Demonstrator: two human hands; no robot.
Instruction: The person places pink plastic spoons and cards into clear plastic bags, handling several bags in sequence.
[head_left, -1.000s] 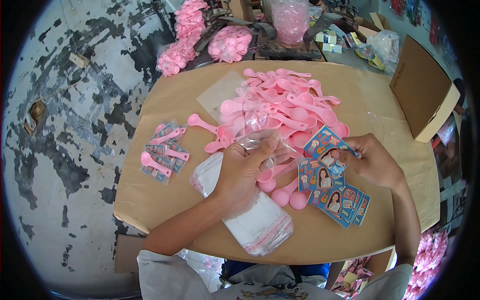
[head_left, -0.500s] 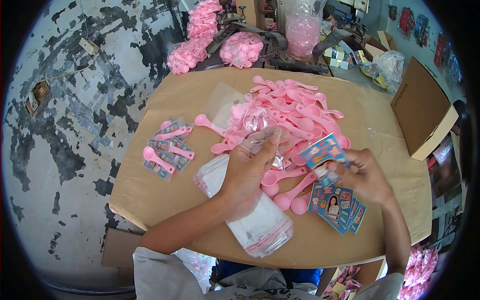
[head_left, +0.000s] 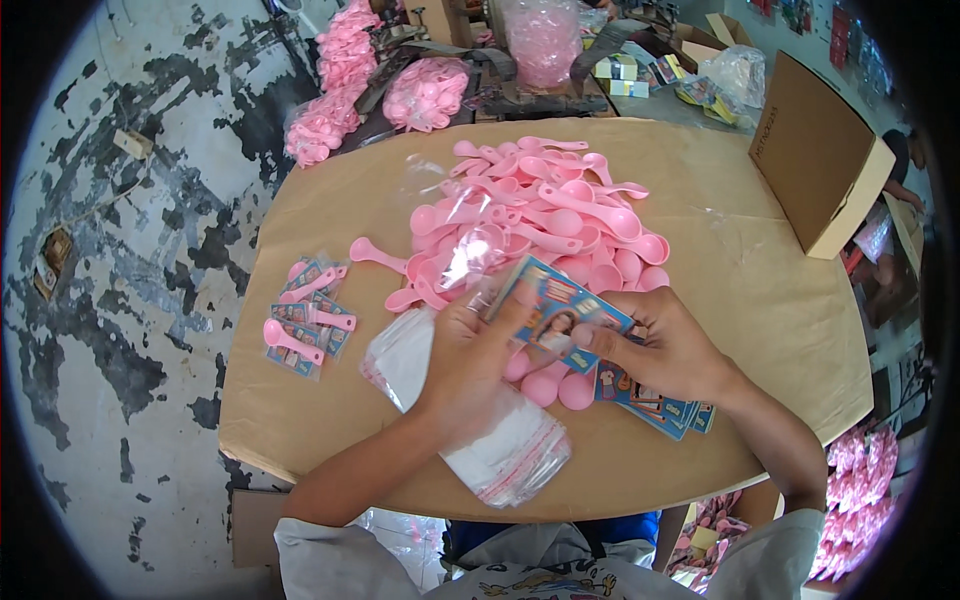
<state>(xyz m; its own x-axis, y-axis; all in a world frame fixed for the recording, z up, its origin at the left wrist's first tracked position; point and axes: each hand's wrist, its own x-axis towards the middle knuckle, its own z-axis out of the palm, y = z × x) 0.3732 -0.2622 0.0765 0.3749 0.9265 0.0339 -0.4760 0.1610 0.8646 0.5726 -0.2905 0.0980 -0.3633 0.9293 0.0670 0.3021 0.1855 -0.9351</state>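
My left hand (head_left: 462, 365) is closed on a clear plastic bag (head_left: 468, 252), whose shiny film rises over the spoons beyond it. Between thumb and fingers, my right hand (head_left: 672, 345) grips a blue printed card (head_left: 562, 312). The card's left end meets my left fingers at the bag; whether it is inside the film I cannot tell. Beneath my left hand lies a stack of clear bags (head_left: 515, 455) with pinkish edges. More blue cards (head_left: 665, 412) lie under my right hand. Just beyond both hands is a heap of pink measuring spoons (head_left: 560, 222).
Several spoons with cards in clear bags (head_left: 310, 318) lie at the table's left. An open cardboard box (head_left: 815, 155) stands at the right edge. Behind the brown-covered table (head_left: 330, 215) are bulging bags of pink items (head_left: 428, 95). A peeling wall (head_left: 150, 260) is on the left.
My right hand has brought the card leftward to my left hand, where it now meets the bag. The view has shifted slightly, moving the table's contents up and left.
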